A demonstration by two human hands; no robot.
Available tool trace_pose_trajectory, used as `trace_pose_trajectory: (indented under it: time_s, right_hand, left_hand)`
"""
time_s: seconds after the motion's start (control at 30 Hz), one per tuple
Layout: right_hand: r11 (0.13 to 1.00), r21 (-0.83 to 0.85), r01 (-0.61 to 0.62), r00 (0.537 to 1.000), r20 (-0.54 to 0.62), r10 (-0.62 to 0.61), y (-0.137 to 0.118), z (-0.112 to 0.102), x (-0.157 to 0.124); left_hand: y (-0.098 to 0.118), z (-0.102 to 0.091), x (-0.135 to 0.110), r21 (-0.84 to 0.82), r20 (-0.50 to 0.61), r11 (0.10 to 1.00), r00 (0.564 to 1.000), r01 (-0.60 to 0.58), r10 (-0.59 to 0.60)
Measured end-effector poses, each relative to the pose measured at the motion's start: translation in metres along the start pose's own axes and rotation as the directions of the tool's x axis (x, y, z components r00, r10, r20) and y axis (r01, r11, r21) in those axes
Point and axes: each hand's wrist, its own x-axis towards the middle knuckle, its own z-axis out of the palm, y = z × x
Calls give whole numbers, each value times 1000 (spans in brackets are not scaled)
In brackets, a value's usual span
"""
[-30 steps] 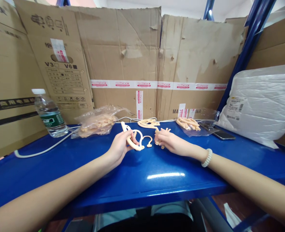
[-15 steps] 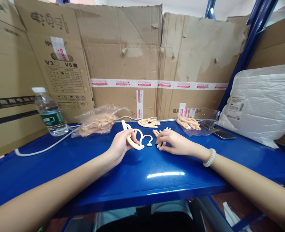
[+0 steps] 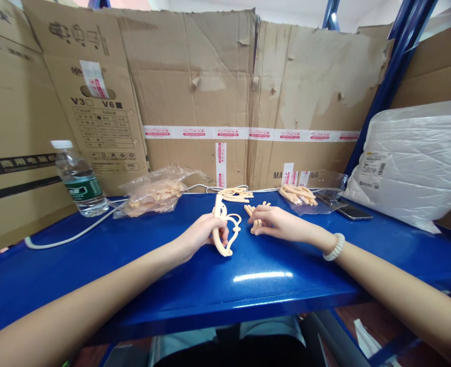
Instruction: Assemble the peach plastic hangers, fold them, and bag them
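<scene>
My left hand (image 3: 206,230) is closed around curved beige plastic hanger arms (image 3: 221,246), raised over the blue table and tilted. Just behind them, partly covered, shows a small beige hanger hook (image 3: 236,216). On the right, my right hand (image 3: 273,222) has its fingers bent down over a small bunch of beige plastic hanger parts (image 3: 254,229). Whether its fingertips grip a part or only touch the bunch, I cannot tell. More beige hanger parts (image 3: 235,194) lie farther back near the cardboard.
A clear bag of beige parts (image 3: 154,196) lies at left beside a water bottle (image 3: 80,178). Another opened bag (image 3: 298,195) and a phone (image 3: 353,211) sit at right, near a white wrapped package (image 3: 412,163). Cardboard (image 3: 195,92) walls the back; a white cable (image 3: 68,239) crosses the left.
My left hand has moved right and turned the hanger arms more upright, so they now partly cover the hook. The right hand has shifted slightly right over the bunch.
</scene>
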Motion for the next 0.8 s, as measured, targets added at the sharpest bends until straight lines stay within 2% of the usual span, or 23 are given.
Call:
trace_pose_trajectory:
  time_s: [0.1,0.17,0.27,0.37,0.5,0.6,0.67,0.8]
  right_hand:
    - [997,60,47,968,-248,-31,-22,3,0]
    - [985,134,112,950,-306,-67,-38,6,0]
    - [972,188,143,964,-250,-93,-51,12,1]
    - [966,230,115,971,-233,-59,-47,17,3]
    - [950,309,50,978,-208,17,-40,17,3]
    - [932,362,25,968,-241,68,-42,14,3]
    - [876,481,34,962,-255,102,-42,12,4]
    - [666,746,-5,970,-158,184,-38,13,5]
  left_hand:
    - [-2,4,-4,114,109,988,990,-105,92]
    - [-1,5,-7,202,123,962,979,-185,163]
    - [0,3,-9,360,129,883,953,-301,273]
    - [2,2,-10,488,127,783,919,-385,373]
    - [8,0,-9,546,83,726,889,-418,450]
    - [12,-2,-9,608,83,672,876,-423,476]
    - [13,-4,-9,639,102,644,876,-421,471]
    - [13,-4,-9,613,89,675,885,-411,458]
